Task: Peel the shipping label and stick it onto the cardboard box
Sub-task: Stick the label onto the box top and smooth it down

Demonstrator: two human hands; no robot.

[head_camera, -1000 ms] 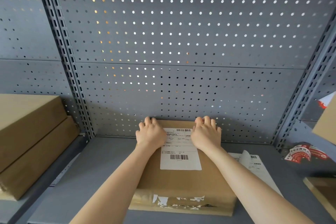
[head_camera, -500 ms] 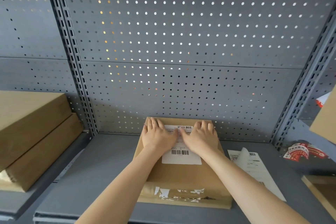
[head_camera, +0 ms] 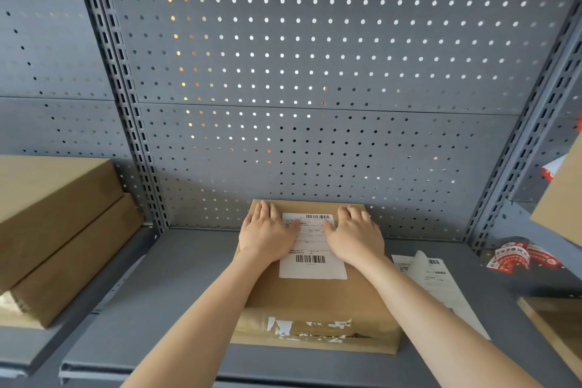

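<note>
Both hands lie flat, palms down, fingers spread and gripping nothing: the left hand (head_camera: 267,235) and the right hand (head_camera: 354,236) press on either side of the label. Beneath them a flat brown cardboard box (head_camera: 315,302) sits on the grey metal shelf (head_camera: 176,287), against the perforated back panel, with torn white tape scraps along its near edge. On its top sticks the white rectangular shipping label (head_camera: 312,257), smooth, with one barcode at the far edge and another near the front.

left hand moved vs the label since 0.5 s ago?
Yes. The left hand slid outward, off the shipping label's centre to its left edge, uncovering the upper print.
</note>
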